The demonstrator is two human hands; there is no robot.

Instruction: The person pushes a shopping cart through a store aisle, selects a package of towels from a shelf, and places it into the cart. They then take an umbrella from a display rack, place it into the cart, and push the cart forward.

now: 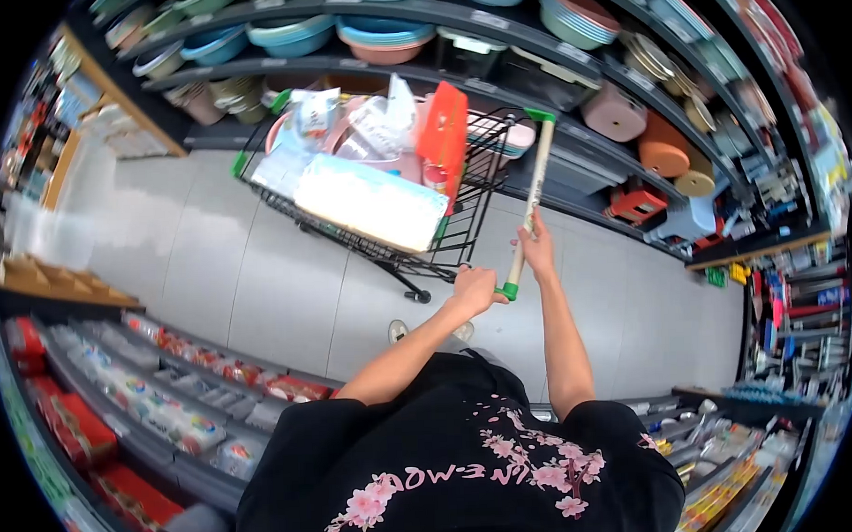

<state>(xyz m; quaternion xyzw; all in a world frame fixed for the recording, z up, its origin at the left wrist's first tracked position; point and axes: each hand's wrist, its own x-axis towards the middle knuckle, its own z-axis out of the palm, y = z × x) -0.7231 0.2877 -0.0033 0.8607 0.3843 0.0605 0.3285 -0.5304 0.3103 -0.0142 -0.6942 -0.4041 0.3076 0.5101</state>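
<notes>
A black wire shopping cart [472,229] with green corners stands in the aisle in front of me. Its pale handle bar [541,163] runs upward on the right. My right hand [537,245] is wrapped round the lower part of this bar. My left hand [476,291] is closed at the cart's near corner, beside the green end of the bar. In the cart lie a large white pack [372,200], a red package [443,125], white bags [383,122] and a pink basin [351,142], partly hidden.
Shelves with stacked basins [383,35] and bins curve along the far side. Packaged goods fill a shelf [168,406] at the lower left, and utensils fill one [733,452] at the lower right. Grey tiled floor [634,306] lies between the shelves.
</notes>
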